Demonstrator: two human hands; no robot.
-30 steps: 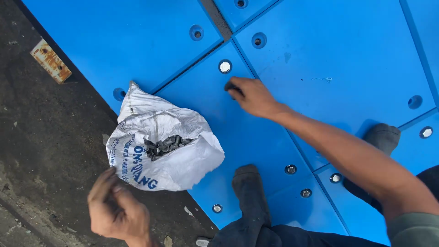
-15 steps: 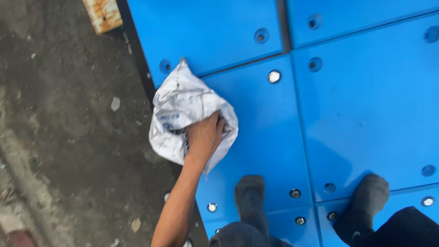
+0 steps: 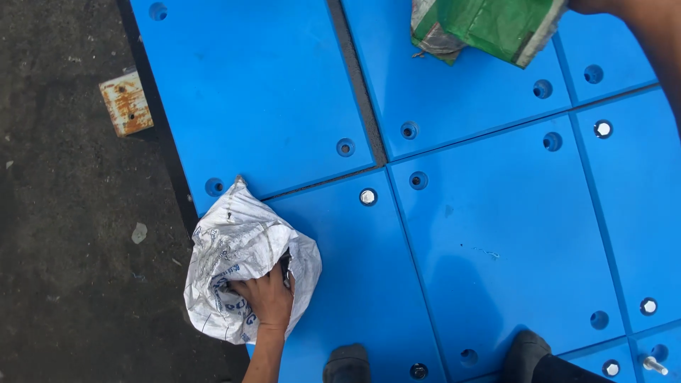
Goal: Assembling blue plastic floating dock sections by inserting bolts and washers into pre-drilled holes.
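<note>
Blue bolted panels (image 3: 496,234), dark ground (image 3: 71,248) (gritty)

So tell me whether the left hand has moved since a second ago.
Yes. The left hand went from over the dark ground up and right into the white sack on the blue panel.

Two sacks (image 3: 237,269), one rusty plate (image 3: 125,103)

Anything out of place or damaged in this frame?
Mostly minor. A rusty metal plate lies loose on the dark ground beside the blue panels. Some panel holes hold bolts, others sit empty. The left hand reaches into a crumpled white sack.
</note>
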